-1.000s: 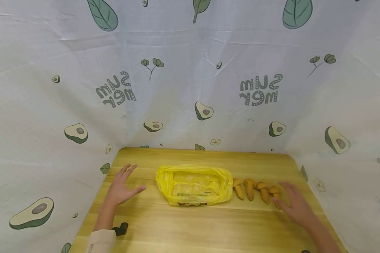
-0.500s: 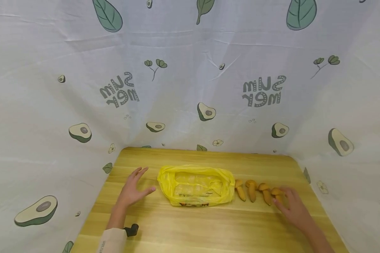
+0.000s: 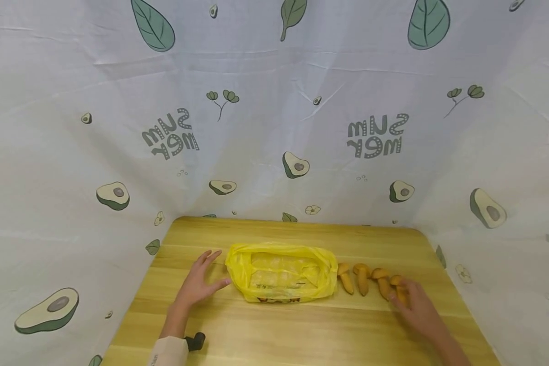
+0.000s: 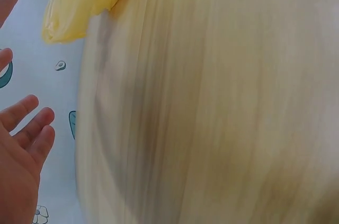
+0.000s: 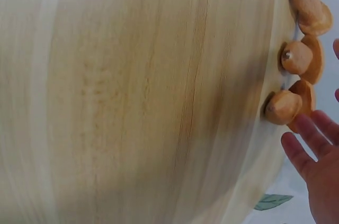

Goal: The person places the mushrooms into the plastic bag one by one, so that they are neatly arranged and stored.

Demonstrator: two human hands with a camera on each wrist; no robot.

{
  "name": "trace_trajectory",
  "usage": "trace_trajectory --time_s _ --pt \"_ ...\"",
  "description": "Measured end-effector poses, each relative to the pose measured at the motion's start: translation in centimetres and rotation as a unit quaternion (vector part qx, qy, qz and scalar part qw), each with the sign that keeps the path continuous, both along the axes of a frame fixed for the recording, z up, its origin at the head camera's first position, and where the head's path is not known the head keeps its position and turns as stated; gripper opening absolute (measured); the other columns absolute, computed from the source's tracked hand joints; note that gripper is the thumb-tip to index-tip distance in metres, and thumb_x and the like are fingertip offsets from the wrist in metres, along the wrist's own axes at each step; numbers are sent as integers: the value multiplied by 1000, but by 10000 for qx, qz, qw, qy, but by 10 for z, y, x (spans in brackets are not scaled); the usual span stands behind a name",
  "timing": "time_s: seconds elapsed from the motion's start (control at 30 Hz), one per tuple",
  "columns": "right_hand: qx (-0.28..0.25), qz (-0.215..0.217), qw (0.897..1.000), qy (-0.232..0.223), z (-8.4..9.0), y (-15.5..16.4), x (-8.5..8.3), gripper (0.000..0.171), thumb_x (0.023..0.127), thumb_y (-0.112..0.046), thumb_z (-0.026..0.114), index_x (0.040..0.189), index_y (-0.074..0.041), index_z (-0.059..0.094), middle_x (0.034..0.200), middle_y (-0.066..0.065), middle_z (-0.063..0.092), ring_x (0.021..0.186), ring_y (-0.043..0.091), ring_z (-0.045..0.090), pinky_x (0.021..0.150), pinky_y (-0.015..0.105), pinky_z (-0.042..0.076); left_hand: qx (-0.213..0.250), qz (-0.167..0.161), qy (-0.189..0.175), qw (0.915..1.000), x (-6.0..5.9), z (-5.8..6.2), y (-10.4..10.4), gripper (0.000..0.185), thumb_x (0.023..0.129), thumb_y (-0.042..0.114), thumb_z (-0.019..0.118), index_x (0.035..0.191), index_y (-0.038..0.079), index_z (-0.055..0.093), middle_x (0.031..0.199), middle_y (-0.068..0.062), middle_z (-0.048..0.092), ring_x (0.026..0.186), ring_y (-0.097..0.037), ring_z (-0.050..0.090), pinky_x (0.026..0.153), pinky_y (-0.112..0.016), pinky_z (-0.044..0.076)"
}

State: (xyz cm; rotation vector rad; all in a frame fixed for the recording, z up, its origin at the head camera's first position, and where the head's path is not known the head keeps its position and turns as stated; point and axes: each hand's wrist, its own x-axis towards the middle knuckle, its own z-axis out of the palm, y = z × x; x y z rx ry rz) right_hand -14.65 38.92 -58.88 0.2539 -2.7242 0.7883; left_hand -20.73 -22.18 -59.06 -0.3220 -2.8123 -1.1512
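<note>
A yellow plastic bag (image 3: 240,272) lies in the middle of the wooden table with its mouth spread open, and a clear packet shows inside. Right of it, several orange-brown mushrooms stand in a row, from the mushroom (image 3: 346,279) by the bag to the rightmost mushroom (image 3: 400,294). My right hand (image 3: 420,311) is beside that last one; in the right wrist view its loosely extended fingertips are right at the mushroom cap (image 5: 302,97). My left hand (image 3: 196,285), fingers spread and thumb apart, is just left of the bag and holds nothing.
The wooden table (image 3: 279,335) has rounded back corners. A white cloth (image 3: 256,127) with avocado and leaf prints hangs behind and on both sides. A black wrist mount (image 3: 195,341) is on my left wrist.
My left hand has moved right, closer to the bag. My right hand has shifted slightly left and down, in to the rightmost mushroom. The bag and mushrooms stay in place.
</note>
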Motion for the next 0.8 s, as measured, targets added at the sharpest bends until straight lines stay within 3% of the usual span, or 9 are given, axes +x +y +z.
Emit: trace_trajectory --time_s 0.47,0.8 --pt "-25 -573 9959 -701 -4 1 3 52 103 -26 63 134 13 49 131 41 49 115 56 51 90 72 44 303 -124 -245 9992 -5 -16 21 79 90 56 75 158 31 43 167 -21 28 149 -53 32 106 -79 35" --pt "184 -706 9962 -480 -12 4 -2 45 96 -13 68 130 13 54 120 43 59 109 59 57 90 70 46 481 -51 -603 9970 -9 -26 33 74 92 58 70 157 34 44 168 -17 29 152 -48 30 112 -76 31"
